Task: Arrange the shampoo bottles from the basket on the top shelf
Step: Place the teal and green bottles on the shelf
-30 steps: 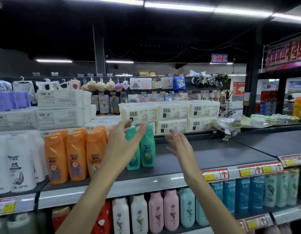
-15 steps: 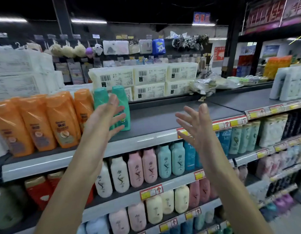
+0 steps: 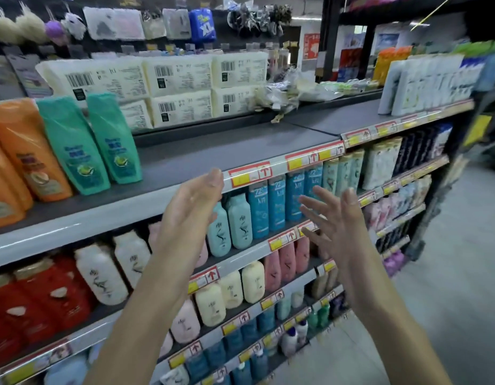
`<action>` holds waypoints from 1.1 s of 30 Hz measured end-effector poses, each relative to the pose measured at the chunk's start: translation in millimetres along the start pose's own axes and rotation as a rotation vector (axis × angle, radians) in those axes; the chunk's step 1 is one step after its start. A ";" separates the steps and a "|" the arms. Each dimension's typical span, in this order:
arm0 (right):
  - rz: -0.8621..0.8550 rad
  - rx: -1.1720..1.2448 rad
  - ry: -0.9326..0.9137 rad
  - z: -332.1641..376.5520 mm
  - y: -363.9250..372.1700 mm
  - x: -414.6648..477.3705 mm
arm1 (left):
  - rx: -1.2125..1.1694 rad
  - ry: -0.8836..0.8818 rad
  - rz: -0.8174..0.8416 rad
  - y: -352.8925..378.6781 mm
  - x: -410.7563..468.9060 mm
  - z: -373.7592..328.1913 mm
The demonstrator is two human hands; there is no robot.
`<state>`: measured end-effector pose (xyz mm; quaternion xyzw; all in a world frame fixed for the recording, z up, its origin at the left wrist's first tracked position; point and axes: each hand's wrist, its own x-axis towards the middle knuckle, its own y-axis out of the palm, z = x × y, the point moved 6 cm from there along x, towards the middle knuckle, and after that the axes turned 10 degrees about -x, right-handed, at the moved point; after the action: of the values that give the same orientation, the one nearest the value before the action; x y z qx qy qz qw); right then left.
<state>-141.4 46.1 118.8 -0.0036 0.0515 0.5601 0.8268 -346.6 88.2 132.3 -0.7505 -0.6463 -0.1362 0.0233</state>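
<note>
The grey top shelf [image 3: 213, 151] of a shop aisle carries white barcoded packs [image 3: 179, 76] along its back. At its left end stand orange shampoo bottles [image 3: 27, 151], cut off by the frame edge. Beside them two teal shampoo bottles [image 3: 74, 145] stand on end, labels facing the aisle, print unreadable. The left hand [image 3: 190, 201] and right hand [image 3: 335, 218] hover by the price rail [image 3: 296, 162], fingers straight, empty.

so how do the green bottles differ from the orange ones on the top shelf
The green bottles are teal, two in number, next to the bare stretch of the top shelf. The orange bottles stand left of them, partly cut off by the frame's edge. Both share one shape and stand upright.
</note>
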 end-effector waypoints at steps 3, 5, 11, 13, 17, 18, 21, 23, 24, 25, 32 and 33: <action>-0.048 -0.039 0.053 -7.6 -15.9 -6.5 | 0.024 -0.034 0.018 11.2 -3.7 15.2; -0.096 -0.057 0.068 -12.7 -27.9 -12.2 | 0.022 -0.055 0.033 19.8 -6.2 25.4; -0.098 -0.016 0.213 -46.7 -62.6 -14.9 | 0.008 -0.154 0.111 58.8 -5.7 55.7; -0.111 0.007 0.214 -56.9 -74.2 -13.5 | 0.028 -0.140 0.130 66.7 -11.9 63.9; -0.192 -0.022 0.232 -82.1 -103.0 -15.0 | 0.040 -0.147 0.176 80.0 -24.5 85.2; -0.195 -0.013 0.245 -88.6 -109.3 -13.6 | 0.036 -0.165 0.182 82.7 -26.4 91.3; -0.183 -0.013 0.265 -109.9 -122.4 -11.6 | 0.015 -0.214 0.179 91.3 -28.6 116.9; -0.190 -0.016 0.245 -126.9 -127.1 -10.7 | -0.008 -0.270 0.179 94.9 -33.1 134.4; -0.195 -0.028 0.202 -134.2 -128.5 -11.0 | -0.022 -0.295 0.174 95.7 -33.5 144.1; -0.208 -0.060 0.163 -144.6 -131.6 -12.6 | -0.024 -0.329 0.168 96.1 -35.8 155.4; -0.158 -0.085 0.188 -227.7 -144.2 -17.4 | 0.004 -0.464 0.139 89.9 -62.6 224.8; -0.140 -0.089 0.221 -240.8 -143.5 -16.0 | 0.011 -0.495 0.118 86.5 -70.1 231.9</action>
<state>-33.9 -37.6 -126.7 -0.1054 0.1170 0.4988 0.8523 -230.6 55.4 -94.9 -0.7973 -0.5880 0.0569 -0.1237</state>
